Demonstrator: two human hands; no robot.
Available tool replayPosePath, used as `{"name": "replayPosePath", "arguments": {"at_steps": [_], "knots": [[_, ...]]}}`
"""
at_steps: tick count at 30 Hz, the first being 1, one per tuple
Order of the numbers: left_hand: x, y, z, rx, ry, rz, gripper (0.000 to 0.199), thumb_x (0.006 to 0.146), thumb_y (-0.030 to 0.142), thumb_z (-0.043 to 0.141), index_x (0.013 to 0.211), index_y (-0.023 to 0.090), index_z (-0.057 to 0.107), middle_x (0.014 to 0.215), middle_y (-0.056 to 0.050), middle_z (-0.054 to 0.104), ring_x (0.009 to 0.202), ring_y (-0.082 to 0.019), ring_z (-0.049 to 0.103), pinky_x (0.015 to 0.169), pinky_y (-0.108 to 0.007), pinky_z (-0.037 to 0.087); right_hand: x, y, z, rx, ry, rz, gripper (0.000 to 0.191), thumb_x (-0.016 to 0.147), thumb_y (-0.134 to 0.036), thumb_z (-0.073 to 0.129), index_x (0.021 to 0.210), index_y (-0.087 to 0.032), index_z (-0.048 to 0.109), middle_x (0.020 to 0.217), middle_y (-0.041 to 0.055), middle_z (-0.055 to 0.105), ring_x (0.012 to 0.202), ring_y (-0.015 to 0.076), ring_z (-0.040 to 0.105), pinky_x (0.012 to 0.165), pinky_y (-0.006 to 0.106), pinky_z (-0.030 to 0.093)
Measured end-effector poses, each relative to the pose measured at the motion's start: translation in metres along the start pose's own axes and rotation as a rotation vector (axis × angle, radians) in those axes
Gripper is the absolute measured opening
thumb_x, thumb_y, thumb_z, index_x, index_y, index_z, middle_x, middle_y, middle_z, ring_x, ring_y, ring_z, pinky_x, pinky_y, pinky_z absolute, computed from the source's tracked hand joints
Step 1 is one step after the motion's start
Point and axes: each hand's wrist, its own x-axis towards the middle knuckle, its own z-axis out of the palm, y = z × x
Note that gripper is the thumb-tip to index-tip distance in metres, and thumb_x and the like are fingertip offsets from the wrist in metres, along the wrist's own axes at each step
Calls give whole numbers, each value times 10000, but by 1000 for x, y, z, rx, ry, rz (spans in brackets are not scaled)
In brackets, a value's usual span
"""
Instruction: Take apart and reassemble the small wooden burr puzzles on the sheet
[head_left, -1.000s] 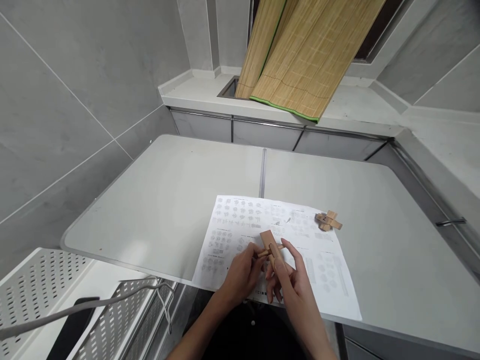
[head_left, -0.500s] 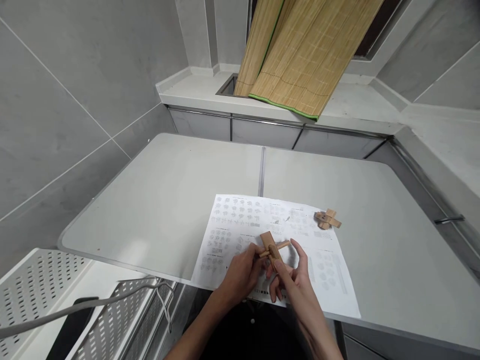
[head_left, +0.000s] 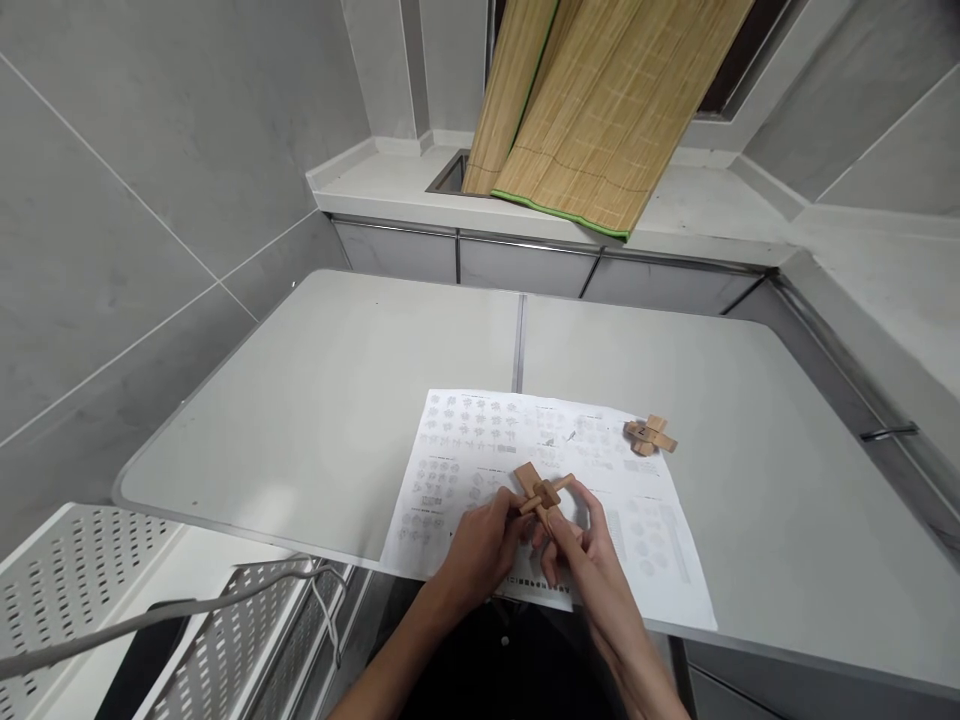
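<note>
Between my two hands is a wooden interlocking puzzle (head_left: 528, 478), made of a flat slat crossed by a thin round-looking stick and a short block at the crossing. My left hand (head_left: 489, 535) is closed on its left side, fingers pinching near the stick's left end. My right hand (head_left: 583, 545) grips the lower end of the slat with the thumb, while the index finger touches the stick's right end. Beneath them lies a printed instruction sheet (head_left: 442, 480) with rows of small diagrams. A second wooden puzzle (head_left: 649, 435), marked with a dark character, rests on the sheet's upper right edge.
The sheet lies on a white folding table (head_left: 337, 380) with a seam down its middle. A bamboo mat (head_left: 592, 130) hangs over the counter and sink behind. At lower left stand a perforated white rack (head_left: 75, 570) and a grey cable (head_left: 225, 600).
The short block at the crossing has turned and now sits across the slat. My right index finger has closed in on the stick's end. The view has shifted slightly.
</note>
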Motion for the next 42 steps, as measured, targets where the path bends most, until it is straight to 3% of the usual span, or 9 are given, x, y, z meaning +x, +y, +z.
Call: {"name": "replayPosePath", "arguments": {"at_steps": [7,14,20,25,28,31,35,39,42], "knots": [[1,0,3,16,7,16,57,1052,286,490,1042,242,524,1022,-43,793,890,-252,764,756,-323,503,1,2,-2,-43,78,-94,834,907,-645,702,1553,-283,318,761,-26,685,552,142,504,582,293,468],[2,3,0,-8,-4,-3,112,1053,318,518,1085,227,575,952,-29,785,852,-224,747,752,-309,499,2,2,-15,-180,92,-144,785,939,-685,636,1535,-259,355,827,3,703,559,145,502,576,299,480],[4,7,-4,-75,23,-23,133,1041,325,526,1076,227,608,965,-34,788,828,-196,722,722,-292,509,15,-8,-66,-329,258,-283,840,936,-691,634,1567,-242,309,877,29,752,580,158,541,642,329,495],[7,9,-6,-100,18,-17,148,1037,330,522,1047,226,627,957,-33,786,799,-184,709,723,-288,515,25,-15,-117,-518,501,-272,915,893,-736,628,1563,-178,351,818,52,778,574,199,580,605,333,466],[7,11,-7,-109,17,-17,165,1038,341,517,1031,226,636,948,-33,780,794,-181,701,708,-278,512,29,-15,-131,-637,575,-271,891,902,-726,607,1545,-148,391,820,72,794,617,235,636,652,354,478],[5,13,-10,-117,-3,-6,192,1044,353,507,1018,221,645,917,-32,771,783,-179,691,697,-271,509,29,-15,-127,-681,570,-294,924,917,-714,582,1588,-132,329,834,70,801,654,256,668,724,390,495],[-6,10,-26,-107,2,12,203,1041,360,516,1034,221,665,930,-37,777,791,-179,695,713,-273,516,18,-9,-105,-748,609,-290,959,946,-666,567,1647,-127,196,786,37,775,813,301,720,806,418,483],[-19,-9,-59,-26,216,-48,199,1010,369,531,1059,224,658,915,-32,782,700,-168,664,653,-264,503,12,9,-90,-631,650,-330,1033,901,-659,635,1629,-133,125,935,69,779,697,243,689,752,387,493],[-26,-28,-86,71,386,-118,250,993,458,562,1036,232,660,873,-8,773,587,-147,585,626,-262,474,17,23,-90,-519,523,-381,813,914,-680,607,1507,-181,359,925,52,768,616,195,638,726,363,500]]}}
